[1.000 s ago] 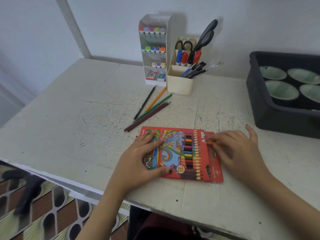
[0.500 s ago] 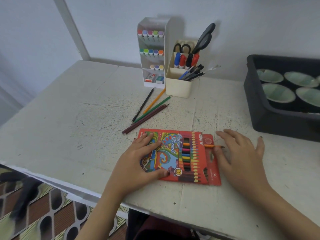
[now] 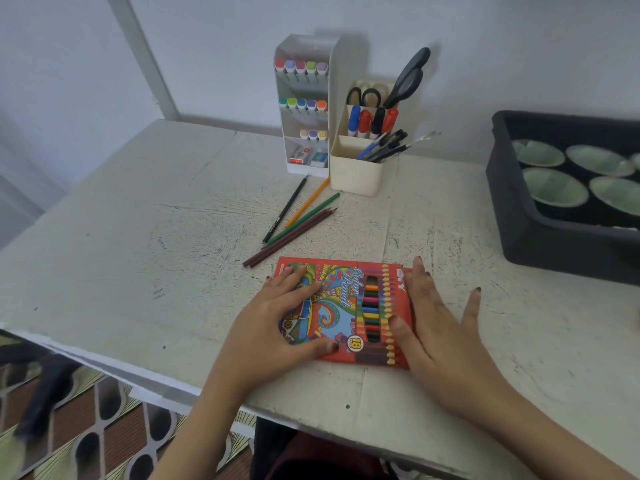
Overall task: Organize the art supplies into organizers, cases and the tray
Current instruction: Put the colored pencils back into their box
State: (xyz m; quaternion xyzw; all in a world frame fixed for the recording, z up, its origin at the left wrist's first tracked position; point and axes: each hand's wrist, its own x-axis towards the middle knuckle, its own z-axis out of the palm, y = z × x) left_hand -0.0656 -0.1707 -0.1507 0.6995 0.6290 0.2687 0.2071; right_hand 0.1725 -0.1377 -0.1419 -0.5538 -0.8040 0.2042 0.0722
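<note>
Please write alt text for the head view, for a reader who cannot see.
Left hand and right hand rest flat on a red colored-pencil box on a white table. Loose pencils lie beyond it, near a marker organizer and pen cup; dark tray at right.

The scene is lit softly and evenly by cool, diffuse light. Faint shadows are thrown rightward onto the wall (image 3: 485, 46) behind the marker organizer (image 3: 304, 109) and the scissors (image 3: 410, 77), so the light is placed to the left. The edges of the tabletop (image 3: 138, 237) are bowed by the wide lens. The floor (image 3: 104, 427) at lower left is smeared by blur.
</note>
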